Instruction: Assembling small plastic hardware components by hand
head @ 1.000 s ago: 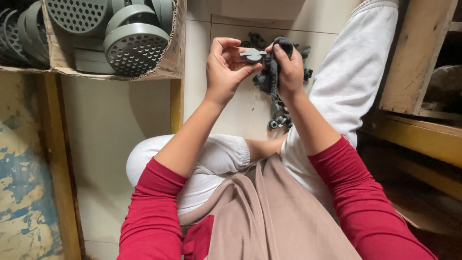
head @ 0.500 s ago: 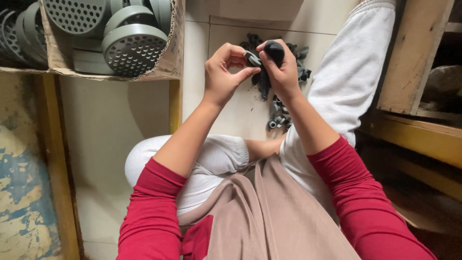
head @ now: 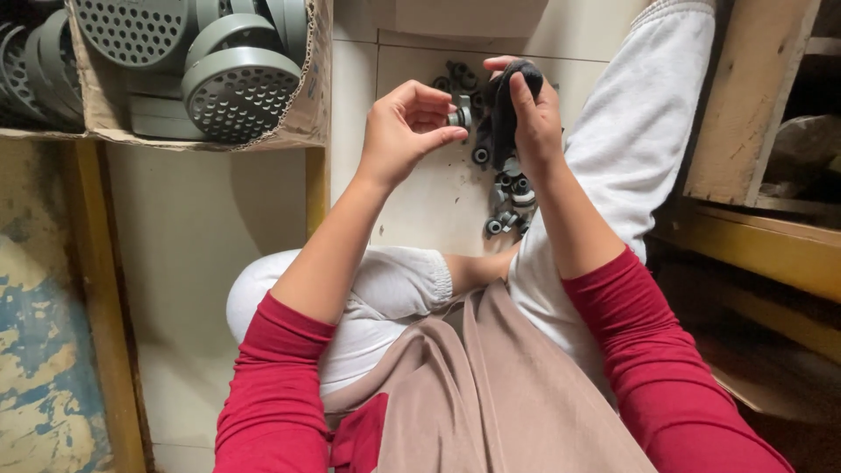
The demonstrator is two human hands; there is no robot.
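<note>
Since a moment ago her left hand (head: pixel 405 130) has brought the small grey fitting (head: pixel 459 116) against the black rubber piece (head: pixel 508 109) gripped in her right hand (head: pixel 534 118), above loose fittings (head: pixel 508 197) on the floor (head: pixel 420 197).

A pale tiled floor (head: pixel 420 201) fills the frame's middle. A heap of small grey and black round plastic fittings (head: pixel 508 197) lies on it, upper centre, beside a white-trousered leg (head: pixel 639 149).
</note>
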